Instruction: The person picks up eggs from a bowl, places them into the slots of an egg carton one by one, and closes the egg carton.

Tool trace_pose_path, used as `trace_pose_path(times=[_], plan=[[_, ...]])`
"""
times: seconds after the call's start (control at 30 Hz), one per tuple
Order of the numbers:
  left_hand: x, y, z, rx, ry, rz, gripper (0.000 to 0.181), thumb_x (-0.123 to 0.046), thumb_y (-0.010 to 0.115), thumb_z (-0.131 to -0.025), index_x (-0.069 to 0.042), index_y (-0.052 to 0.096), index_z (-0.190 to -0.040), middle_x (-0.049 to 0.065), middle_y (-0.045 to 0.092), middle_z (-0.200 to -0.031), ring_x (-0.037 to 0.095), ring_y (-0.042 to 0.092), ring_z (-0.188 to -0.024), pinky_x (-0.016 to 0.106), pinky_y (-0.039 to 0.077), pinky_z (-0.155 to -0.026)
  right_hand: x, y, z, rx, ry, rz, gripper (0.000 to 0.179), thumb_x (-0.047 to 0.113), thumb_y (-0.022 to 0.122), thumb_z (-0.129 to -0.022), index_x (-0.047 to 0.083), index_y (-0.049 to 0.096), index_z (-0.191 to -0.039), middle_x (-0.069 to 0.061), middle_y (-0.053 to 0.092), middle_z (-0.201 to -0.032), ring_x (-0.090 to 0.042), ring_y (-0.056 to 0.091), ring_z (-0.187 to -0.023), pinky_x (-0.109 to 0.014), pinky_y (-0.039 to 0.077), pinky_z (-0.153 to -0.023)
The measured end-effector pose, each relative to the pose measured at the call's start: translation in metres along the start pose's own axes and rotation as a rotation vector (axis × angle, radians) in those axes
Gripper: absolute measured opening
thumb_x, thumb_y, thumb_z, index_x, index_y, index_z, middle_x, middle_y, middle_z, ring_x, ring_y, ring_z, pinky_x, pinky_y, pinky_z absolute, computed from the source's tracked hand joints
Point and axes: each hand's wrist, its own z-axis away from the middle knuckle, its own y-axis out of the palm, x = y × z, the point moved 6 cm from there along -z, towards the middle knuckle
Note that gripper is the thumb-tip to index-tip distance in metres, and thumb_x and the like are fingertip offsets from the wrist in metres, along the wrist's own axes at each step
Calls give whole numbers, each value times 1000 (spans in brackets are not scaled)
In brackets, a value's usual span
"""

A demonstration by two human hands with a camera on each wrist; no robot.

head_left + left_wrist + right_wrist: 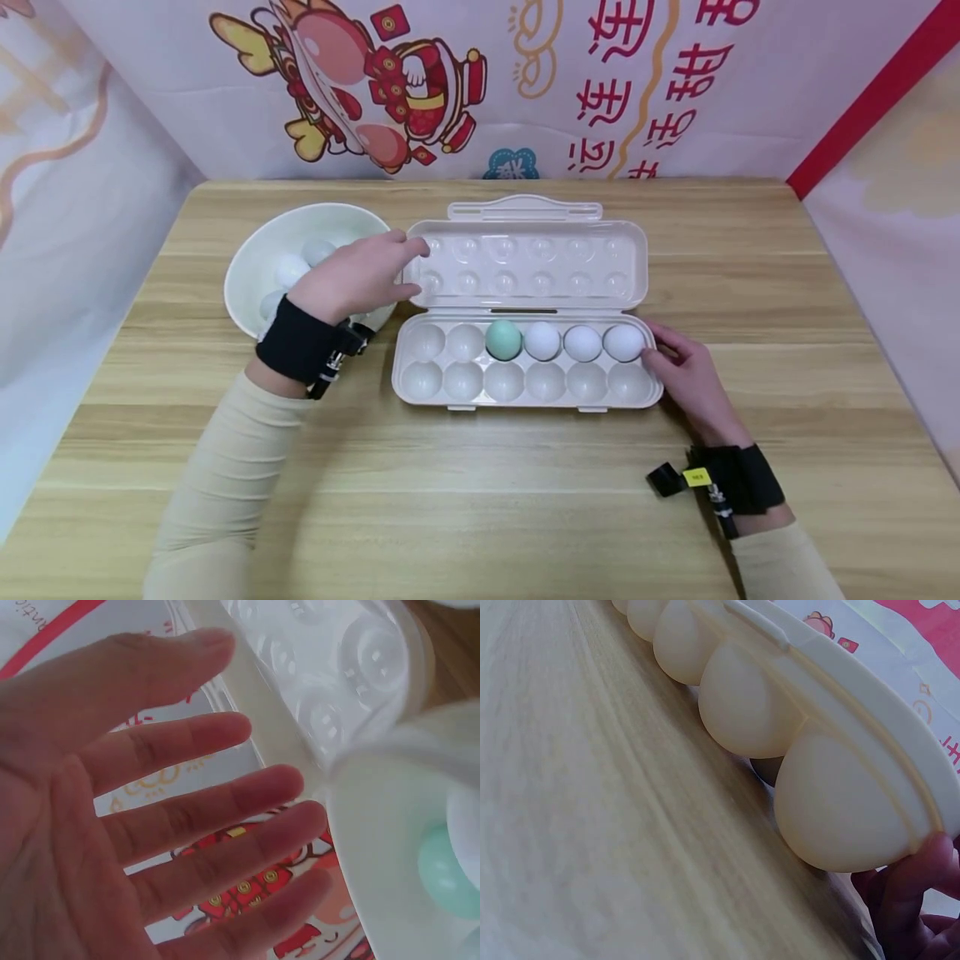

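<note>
A white plastic egg box (528, 399) lies with its lid (641, 267) folded back. In its far row sit a mint-green egg (503, 340) and three white eggs (542, 341); the near row's cups hold nothing. My right hand (693, 383) grips the box's right end, thumb at the rim, and its fingers (915, 892) show at that corner in the right wrist view. Between the white bowl (240, 258) and the lid's left end hovers my left hand (363, 275), holding nothing, its fingers (225, 802) spread and nearly straight. White eggs (291, 271) and a mint-green egg (452, 874) lie in the bowl.
Both things stand on a wood-grain table (480, 508). A printed white cloth (555, 108) with cartoon figures and red lettering hangs behind the table's far edge. The bowl stands close to the lid's left end.
</note>
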Motion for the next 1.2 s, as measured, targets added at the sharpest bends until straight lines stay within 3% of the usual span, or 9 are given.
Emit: trace_pose_path(times=[0.27, 0.47, 0.63, 1.0, 1.2], plan=[[23, -15, 2, -56, 2, -6, 40, -17, 60, -87, 4, 51, -120, 25, 57, -115, 34, 53, -100, 49, 44, -91, -2, 0, -1, -11, 13, 10, 43, 12, 50, -92, 4, 44, -135, -23, 45, -134, -2, 50, -102, -10, 47, -75], [38, -21, -1, -40, -5, 4, 38, -16, 55, -89, 6, 51, -120, 28, 56, -117, 37, 52, -105, 51, 41, -95, -2, 0, -1, -6, -11, 14, 43, 11, 49, -93, 3, 43, -134, -25, 45, -133, -1, 50, -101, -10, 47, -75], [53, -23, -6, -39, -17, 19, 37, -15, 55, -89, 8, 53, -118, 30, 58, -114, 37, 55, -99, 52, 44, -91, -1, 0, -1, -3, -2, 20, 43, 12, 50, -93, 4, 43, -135, -24, 45, -134, -1, 50, -102, -10, 46, -76], [84, -15, -24, 52, -49, 60, 39, -17, 54, -89, 8, 53, -119, 30, 58, -112, 38, 52, -98, 52, 44, -89, -2, -2, -2, -10, -7, 30, 43, 14, 50, -93, 5, 44, -135, -25, 44, -134, -3, 50, -106, -10, 46, -78], [95, -7, -30, 111, -104, 103, 41, -18, 53, -90, 6, 52, -122, 29, 57, -113, 36, 50, -97, 51, 45, -87, -4, -1, -3, -14, -11, 16, 43, 12, 51, -92, 6, 45, -134, -22, 46, -132, -2, 51, -104, -10, 47, -76]])
